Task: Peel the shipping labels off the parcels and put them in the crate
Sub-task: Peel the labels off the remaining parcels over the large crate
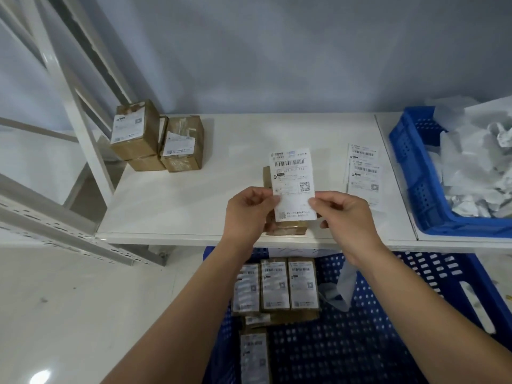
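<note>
While you lean over the white shelf (180,195), its top carries nearly everything in view. Below its front edge sits a large blue perforated crate (388,342). Labelled parcels (274,285) lie along this crate's left side, three side by side with more below them, and a crumpled white scrap (342,284) lies just beside them. A second blue crate (410,173) stands on the shelf's right end, heaped with crumpled white paper (476,167). At the back left of the shelf a cluster of brown cartons (135,134) stands touching one another, two of them showing white labels. Your left hand (246,214) and your right hand (346,214) meet over the shelf's front edge, each with its fingers curled. Your left thumb and forefinger pinch the left edge of the shipping label (292,176), and your right thumb and forefinger pinch its right edge. You hold the label upright, printed face towards you, barcode at the top. Under it, mostly hidden by your hands, a brown parcel (288,228) rests at the shelf's front edge. You cannot tell whether the label's bottom still sticks to it. Two loose labels (363,173) lie flat and overlapping on the shelf between the held label and the second crate.
</note>
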